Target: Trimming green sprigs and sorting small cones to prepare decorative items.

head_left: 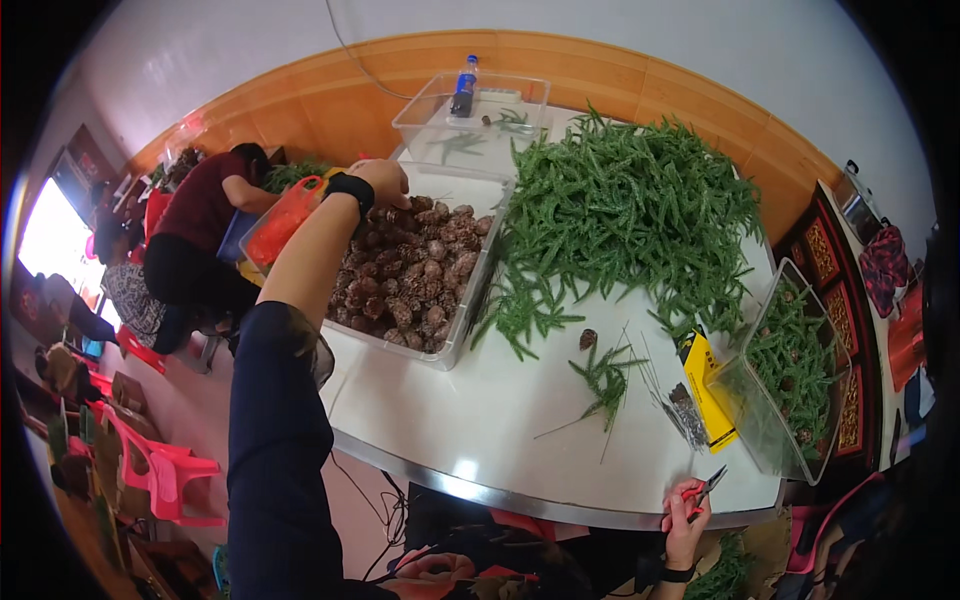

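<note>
My left arm stretches out over a clear plastic bin [461,333] of brown pine cones [400,280]. At the bin's far edge my left hand [384,182] has its fingers curled down at the cones; whatever is between them is hidden. Near the table's front right edge, my right hand [688,512] is closed around red-handled pliers [713,482], their dark jaws pointing up and right. Before me on the table lie a single pine cone [588,339], a small green sprig [606,383] with wire stems, and a bundle of thin wires [686,418] beside a yellow-and-black package [708,390].
A large heap of green artificial sprigs [630,200] covers the table's back right. At the right edge a clear bin [745,425] holds more greenery. Behind stands another clear bin [425,130] near a blue-capped bottle [465,88]. To the left, a person [205,215] bends over; pink stools [165,470] stand below.
</note>
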`<state>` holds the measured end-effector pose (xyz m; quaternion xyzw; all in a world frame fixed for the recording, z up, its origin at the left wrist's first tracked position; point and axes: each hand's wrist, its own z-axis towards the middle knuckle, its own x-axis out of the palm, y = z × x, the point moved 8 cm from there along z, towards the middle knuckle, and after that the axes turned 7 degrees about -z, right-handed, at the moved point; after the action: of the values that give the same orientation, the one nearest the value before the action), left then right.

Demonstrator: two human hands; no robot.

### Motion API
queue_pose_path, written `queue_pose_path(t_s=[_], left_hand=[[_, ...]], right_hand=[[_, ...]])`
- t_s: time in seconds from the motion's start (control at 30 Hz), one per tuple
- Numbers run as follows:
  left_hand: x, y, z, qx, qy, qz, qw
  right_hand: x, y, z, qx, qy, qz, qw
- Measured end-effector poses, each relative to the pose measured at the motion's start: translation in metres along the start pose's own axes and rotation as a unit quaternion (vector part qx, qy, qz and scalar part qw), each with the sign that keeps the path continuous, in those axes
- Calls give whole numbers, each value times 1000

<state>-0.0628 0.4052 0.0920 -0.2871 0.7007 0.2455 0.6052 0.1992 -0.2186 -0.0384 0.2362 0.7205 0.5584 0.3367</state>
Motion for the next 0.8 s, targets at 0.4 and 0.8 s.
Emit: queue_pose_path(t_s=[0.4,0.8], left_hand=[[13,6,1,73,19,-86,993],[-32,26,-20,-44,-137,-522,840]], right_hand=[[-1,-1,4,13,8,34,999],[2,2,3,3,22,37,999]])
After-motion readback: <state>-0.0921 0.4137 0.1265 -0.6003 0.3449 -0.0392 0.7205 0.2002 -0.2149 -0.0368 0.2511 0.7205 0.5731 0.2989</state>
